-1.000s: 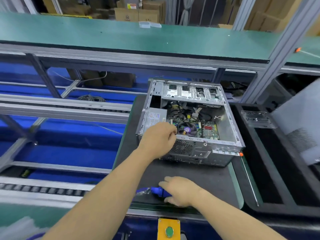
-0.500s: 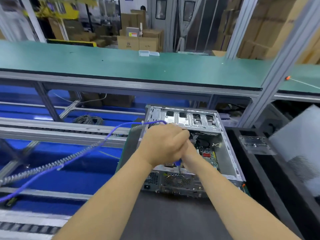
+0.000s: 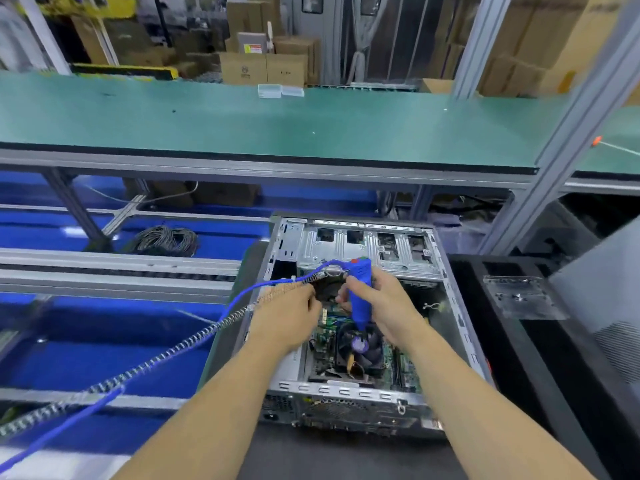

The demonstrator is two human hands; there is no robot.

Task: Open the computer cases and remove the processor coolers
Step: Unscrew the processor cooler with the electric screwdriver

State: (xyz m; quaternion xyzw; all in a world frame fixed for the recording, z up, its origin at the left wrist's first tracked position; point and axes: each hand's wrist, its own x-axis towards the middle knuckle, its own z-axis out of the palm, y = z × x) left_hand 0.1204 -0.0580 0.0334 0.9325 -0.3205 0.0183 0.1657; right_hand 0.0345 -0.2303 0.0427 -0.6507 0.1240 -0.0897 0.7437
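In the lower centre of the frame, an open grey metal computer case (image 3: 349, 306) lay on the dark counter (image 3: 346, 455). The right hand (image 3: 388, 310) gripped a blue electric screwdriver (image 3: 360, 296) above the black fan-topped processor cooler (image 3: 360, 348). The left hand (image 3: 287, 323) curled near its cable, grasp unclear. The cooler looked rigid, best lifted by its sides.

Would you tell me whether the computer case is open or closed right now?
Open: the computer case has no side panel, so the cooler fan and board show inside.
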